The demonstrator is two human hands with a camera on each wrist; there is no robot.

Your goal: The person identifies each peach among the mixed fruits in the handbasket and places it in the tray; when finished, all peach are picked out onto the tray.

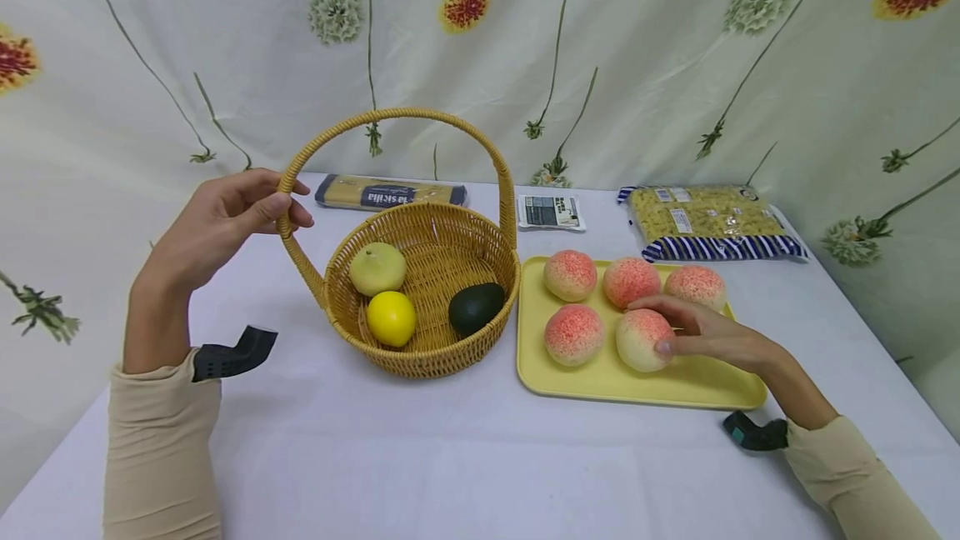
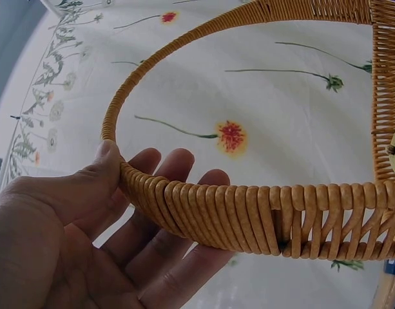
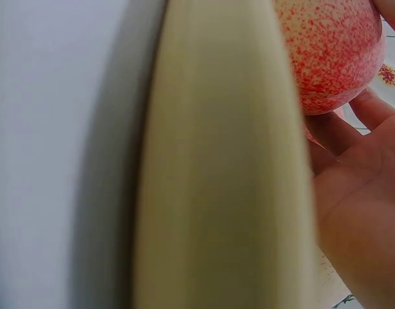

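Note:
My left hand [image 1: 217,227] pinches the wrapped handle [image 1: 405,113] of a round wicker basket [image 1: 427,363], thumb on one side and fingers behind. Inside the basket lie a pale green round fruit [image 1: 377,268], a lemon [image 1: 392,319] and a dark avocado [image 1: 477,309]. On a yellow tray [image 1: 637,390] to the right, my right hand [image 1: 723,342] grips a pink-and-cream peach [image 1: 642,342] between thumb and fingers. Several other peaches [image 1: 573,335] share the tray. In the right wrist view, the blurred tray edge [image 3: 223,167] covers much of the scene beside the peach [image 3: 332,51].
Behind the basket lies a pack of spaghetti [image 1: 390,192]. A small white packet [image 1: 551,212] is right of it, and a bag of pasta [image 1: 708,223] sits behind the tray. A flowered cloth [image 1: 637,40] hangs at the back of the white-covered table [image 1: 450,465].

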